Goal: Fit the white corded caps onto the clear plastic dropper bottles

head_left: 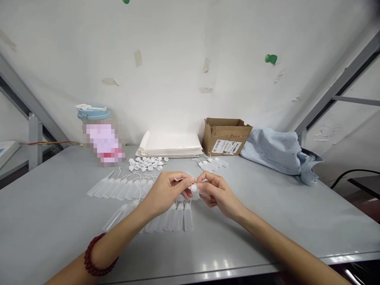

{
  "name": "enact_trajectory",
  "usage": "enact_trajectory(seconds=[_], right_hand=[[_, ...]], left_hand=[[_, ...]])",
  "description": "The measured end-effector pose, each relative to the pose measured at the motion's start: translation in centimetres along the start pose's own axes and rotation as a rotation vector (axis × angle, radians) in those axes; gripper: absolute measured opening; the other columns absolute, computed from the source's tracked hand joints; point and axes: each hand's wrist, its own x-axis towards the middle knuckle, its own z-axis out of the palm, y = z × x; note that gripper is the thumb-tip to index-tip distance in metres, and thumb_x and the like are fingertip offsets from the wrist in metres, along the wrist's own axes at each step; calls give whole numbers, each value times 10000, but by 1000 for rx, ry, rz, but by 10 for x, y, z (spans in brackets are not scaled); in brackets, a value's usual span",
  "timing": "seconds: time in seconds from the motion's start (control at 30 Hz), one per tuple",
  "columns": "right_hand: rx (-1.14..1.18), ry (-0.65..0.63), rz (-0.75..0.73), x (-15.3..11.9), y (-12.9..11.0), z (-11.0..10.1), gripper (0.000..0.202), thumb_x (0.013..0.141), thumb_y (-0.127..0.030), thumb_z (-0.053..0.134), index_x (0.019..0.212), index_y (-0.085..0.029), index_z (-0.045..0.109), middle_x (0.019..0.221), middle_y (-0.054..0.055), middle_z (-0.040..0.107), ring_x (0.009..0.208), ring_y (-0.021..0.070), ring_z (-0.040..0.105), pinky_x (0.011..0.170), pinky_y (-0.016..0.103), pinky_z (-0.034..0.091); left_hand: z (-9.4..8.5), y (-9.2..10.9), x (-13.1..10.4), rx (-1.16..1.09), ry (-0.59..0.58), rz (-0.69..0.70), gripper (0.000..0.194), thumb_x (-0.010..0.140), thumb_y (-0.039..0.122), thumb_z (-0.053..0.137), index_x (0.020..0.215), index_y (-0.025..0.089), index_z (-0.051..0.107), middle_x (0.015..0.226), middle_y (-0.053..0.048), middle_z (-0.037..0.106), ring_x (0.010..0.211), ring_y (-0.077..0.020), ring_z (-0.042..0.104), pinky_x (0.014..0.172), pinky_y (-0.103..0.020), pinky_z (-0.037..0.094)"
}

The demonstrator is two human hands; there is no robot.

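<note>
My left hand (164,192) and my right hand (222,194) meet above the middle of the table, both with fingers closed. Between their fingertips is a small translucent plastic bottle with a white cap (194,188). The left fingers pinch at the cap end, and the right fingers wrap the body, which they mostly hide. Beneath and left of my hands lie rows of similar slim bottles (178,218) with thin white tubes at their necks. Another row of bottles (111,188) is partly covered by my left forearm. Loose white caps (147,163) are piled beyond my left hand.
Behind the caps lies a stack of white sheets or bags (172,144). An open cardboard box (227,136) stands at the back, with a few bottles (212,163) before it. Light blue cloth (270,150) is to its right; a blue-lidded container (94,113) is back left.
</note>
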Motion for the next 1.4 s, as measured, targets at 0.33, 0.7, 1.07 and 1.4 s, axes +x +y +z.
enact_trajectory(seconds=[0.33,0.7,1.07,1.4], right_hand=[[-54,62,-3,1,1,2,164,787,-293,567,693,-205,465,464,-114,288,433,61,203,404,197,148],[41,24,135,2,0,-2,186,793,-303,564,696,-211,434,467,-110,267,438,61,140,419,202,95],[-227,68,-152,-5,4,1,175,841,-346,574,765,-208,498,555,-80,393,485,79,295,470,223,234],[-316,109,-200,-6,5,0,172,844,-345,561,774,-201,497,615,-44,483,523,93,355,488,230,271]], left_hand=[[3,-2,0,-167,-42,-141,297,794,388,644,651,129,624,516,-6,627,459,-127,611,469,-214,488],[4,-7,-3,-30,-14,78,177,788,321,639,859,168,689,911,-52,684,809,-181,655,690,-249,535],[3,5,-3,-194,-58,-75,315,797,423,636,671,135,636,575,-12,633,516,-125,608,550,-242,513],[-4,0,-2,-254,-149,-140,201,806,341,661,768,145,690,608,-14,670,565,-116,629,575,-208,503]])
